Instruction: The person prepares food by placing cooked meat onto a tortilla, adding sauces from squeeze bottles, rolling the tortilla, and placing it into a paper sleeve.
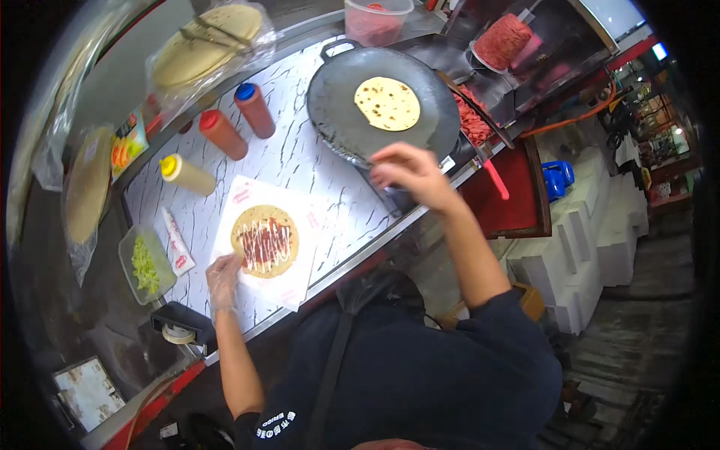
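My left hand (pixel 224 281), in a clear plastic glove, touches the left edge of a topped flatbread (pixel 266 242). Sauce and zigzag white lines cover that bread, which lies on white printed paper (pixel 298 270). My right hand (pixel 408 171), bare and slightly blurred, hovers at the near edge of a round black griddle (pixel 332 107), with fingers bent; no object is visible in it. A plain flatbread (pixel 388 104) with brown spots lies flat on the griddle. Squeeze bottles with yellow (pixel 188 175), red (pixel 223 135) and blue (pixel 256 111) caps stand left of the griddle.
Chopped lettuce (pixel 146 265) fills a clear tub at left, beside a folded printed wrapper (pixel 178 242). A black tape dispenser (pixel 183 326) sits at the counter's near left. Bagged flatbreads (pixel 208 45) with tongs lie behind. Right of the griddle are shredded meat (pixel 474 118), a red-handled knife (pixel 495 179) and a meat spit (pixel 502 42).
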`<state>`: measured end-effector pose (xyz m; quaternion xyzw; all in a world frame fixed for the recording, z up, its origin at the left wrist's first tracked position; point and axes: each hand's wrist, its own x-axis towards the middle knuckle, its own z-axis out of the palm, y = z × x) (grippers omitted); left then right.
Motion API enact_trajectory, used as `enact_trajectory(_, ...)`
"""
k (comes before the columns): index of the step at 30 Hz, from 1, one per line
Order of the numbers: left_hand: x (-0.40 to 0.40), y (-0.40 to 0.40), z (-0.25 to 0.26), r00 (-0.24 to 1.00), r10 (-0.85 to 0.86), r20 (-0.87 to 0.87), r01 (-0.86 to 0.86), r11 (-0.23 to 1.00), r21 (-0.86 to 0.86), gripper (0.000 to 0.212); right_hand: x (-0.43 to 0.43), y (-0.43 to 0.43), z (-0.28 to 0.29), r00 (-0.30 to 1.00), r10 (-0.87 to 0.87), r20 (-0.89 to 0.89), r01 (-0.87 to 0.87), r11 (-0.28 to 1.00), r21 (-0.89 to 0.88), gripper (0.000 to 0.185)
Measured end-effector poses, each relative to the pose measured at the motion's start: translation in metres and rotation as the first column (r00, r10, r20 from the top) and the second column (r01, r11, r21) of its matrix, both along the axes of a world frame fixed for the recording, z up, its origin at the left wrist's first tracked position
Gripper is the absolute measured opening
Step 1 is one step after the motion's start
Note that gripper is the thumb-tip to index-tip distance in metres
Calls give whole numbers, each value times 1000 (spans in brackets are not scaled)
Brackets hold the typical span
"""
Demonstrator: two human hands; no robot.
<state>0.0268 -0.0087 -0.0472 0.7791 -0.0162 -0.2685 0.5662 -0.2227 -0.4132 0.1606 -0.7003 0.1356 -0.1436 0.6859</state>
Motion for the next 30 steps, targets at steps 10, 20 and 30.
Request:
enact_trajectory(10, 14, 11, 25, 980, -191, 61, 160, 929, 334, 33, -45, -57, 17, 973, -166, 160, 191, 969, -156, 17)
enact_trajectory(20, -8, -7, 35, 993, -62, 98, 37, 970, 241, 18, 48, 70, -70, 908, 400, -128, -420, 856, -301, 27)
enact_trajectory(30, 10, 12, 18, 881, -405, 246, 365, 911, 193, 29, 115, 95, -162, 829, -108, -548, -336, 688, -643, 39)
